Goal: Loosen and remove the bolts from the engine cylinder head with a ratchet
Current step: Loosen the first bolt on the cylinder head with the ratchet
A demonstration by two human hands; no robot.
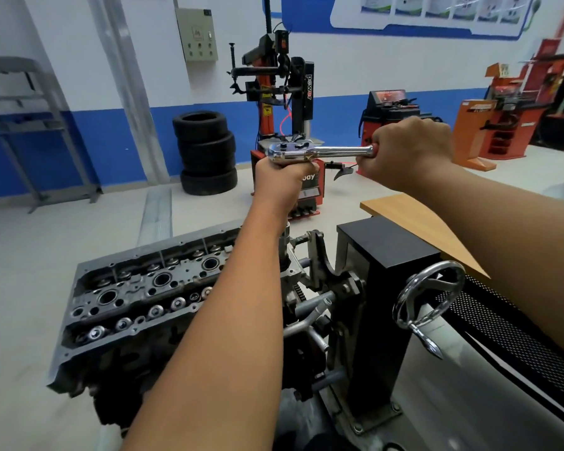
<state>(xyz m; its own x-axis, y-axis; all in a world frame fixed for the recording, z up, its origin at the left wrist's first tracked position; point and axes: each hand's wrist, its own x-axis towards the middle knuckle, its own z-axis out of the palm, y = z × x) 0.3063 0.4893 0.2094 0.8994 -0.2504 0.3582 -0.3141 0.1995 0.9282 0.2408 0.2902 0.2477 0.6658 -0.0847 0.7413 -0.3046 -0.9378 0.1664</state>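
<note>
Working a bolt at the near end of the grey cast-metal engine cylinder head (137, 297), by the look of it. Both hands are up high on the tool. The right hand (411, 151) is wrapped tight round the red-gripped end of the polished chrome ratchet (319, 152), handle lying level. The left hand (282, 183) is closed round what I take to be the extension shaft just under the ratchet's head, steadying it. A short length of shaft (285, 236) shows below the left wrist, running down toward the end of the head; the forearm hides the socket and the bolt.

Progress: cannot count bolts out or in. No loose bolts visible anywhere. The head sits in place on the dark block, which is carried by the black steel engine stand (388, 288) with a chrome handwheel (430, 294). Judging by the long extension still upright, this bolt is mid-loosening; the rest uncertain.

Materials: head is dull, rough-cast aluminium-looking, open on top with dark round wells down the middle and a row of shiny round valve caps along the near edge. Ratchet is mirror-bright, smooth, rounded at the head. Stand is matt black box section.

Behind: stack of black rubber tyres (207, 151), red tyre-changing machine (284, 102), pale floor.
</note>
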